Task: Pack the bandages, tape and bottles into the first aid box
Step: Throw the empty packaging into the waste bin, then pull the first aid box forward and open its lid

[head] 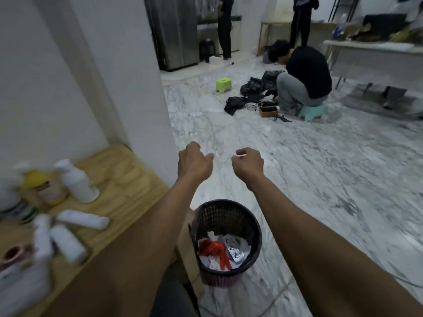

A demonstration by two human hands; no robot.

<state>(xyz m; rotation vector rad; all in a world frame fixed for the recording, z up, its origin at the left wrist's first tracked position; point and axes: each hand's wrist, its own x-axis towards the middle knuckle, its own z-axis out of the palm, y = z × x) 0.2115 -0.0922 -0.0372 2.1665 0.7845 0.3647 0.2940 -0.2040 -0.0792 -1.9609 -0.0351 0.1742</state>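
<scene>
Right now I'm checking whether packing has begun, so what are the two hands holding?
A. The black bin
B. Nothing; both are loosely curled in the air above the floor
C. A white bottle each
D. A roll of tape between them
B: the left hand and right hand are loosely curled and hold nothing, stretched out over the marble floor, while the white bottles sit untouched on the wooden table.

Two bare hands, the left hand [194,162] and the right hand [248,164], both loosely curled and empty. Four white bottles [79,183] blurred at lower left, one yellow-capped jar [47,187]. One black wastebasket [248,219] at bottom centre. Two plastic stools: green stool [223,84], teal stool [312,112]. Three other people at upper right.
</scene>
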